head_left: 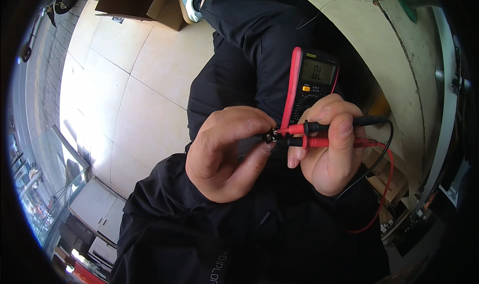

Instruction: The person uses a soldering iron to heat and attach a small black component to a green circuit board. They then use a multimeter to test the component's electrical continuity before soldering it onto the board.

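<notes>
Between the thumb and fingertips of my left hand (214,159) is a small black part with metal contacts (270,136), too small to name surely. My right hand (333,157) is closed around two multimeter probes side by side: a black-handled probe (369,120) above and a red-handled probe (318,142) below. Their tips point left at the small part and meet or nearly meet it; exact contact cannot be made out. Just beyond my right hand, a red and black multimeter (303,79) rests by my leg with characters on its screen. My right fingers hide its lower part.
Black and red leads (390,159) loop down from the probes on the right. My dark trousers (239,59) lie beneath my hands. An opened cardboard box (164,7) sits on the tiled floor (149,114) at the far left. White cabinets (97,209) stand at the lower left.
</notes>
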`<state>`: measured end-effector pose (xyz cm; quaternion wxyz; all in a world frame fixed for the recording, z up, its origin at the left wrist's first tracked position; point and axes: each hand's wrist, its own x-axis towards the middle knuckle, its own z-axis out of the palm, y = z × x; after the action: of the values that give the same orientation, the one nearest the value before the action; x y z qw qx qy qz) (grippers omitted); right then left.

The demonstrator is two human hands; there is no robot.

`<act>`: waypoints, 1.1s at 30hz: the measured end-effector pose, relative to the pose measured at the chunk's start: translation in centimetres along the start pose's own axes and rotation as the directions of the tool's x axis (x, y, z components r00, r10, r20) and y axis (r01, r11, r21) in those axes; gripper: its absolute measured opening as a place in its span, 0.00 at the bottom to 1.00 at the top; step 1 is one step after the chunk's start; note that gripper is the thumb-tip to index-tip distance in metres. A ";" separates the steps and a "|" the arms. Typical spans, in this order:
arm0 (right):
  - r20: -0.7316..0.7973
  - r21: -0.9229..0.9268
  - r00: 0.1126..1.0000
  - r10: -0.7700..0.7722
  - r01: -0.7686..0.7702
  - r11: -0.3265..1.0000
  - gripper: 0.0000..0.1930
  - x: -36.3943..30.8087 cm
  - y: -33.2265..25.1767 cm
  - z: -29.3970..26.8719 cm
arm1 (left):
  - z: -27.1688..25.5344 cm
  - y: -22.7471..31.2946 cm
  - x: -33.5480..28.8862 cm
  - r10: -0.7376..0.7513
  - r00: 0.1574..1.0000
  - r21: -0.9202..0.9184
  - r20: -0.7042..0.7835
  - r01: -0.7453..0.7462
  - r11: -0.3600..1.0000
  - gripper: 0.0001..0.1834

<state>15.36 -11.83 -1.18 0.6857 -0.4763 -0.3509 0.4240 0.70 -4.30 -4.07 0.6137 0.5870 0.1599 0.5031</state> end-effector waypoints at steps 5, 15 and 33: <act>-0.131 0.066 0.991 -0.016 0.025 0.997 0.15 0.1 0.1 0.8 | -0.1 0.1 -0.1 -0.017 1.000 0.031 0.026 0.016 0.999 0.25; 0.004 0.007 1.000 -0.030 0.029 1.000 0.17 0.0 0.2 -0.1 | 0.0 0.2 -0.1 -0.025 0.999 -0.010 0.033 0.026 1.000 0.25; -0.157 0.304 0.946 0.285 -0.228 0.925 0.17 0.8 -1.7 0.2 | -0.5 0.3 -0.2 -0.199 0.974 -0.173 0.106 0.215 0.961 0.22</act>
<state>15.92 -11.39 0.53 0.7164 -0.4555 -0.1512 0.5064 0.03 -4.24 -3.99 0.7208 0.5295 0.1464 0.4226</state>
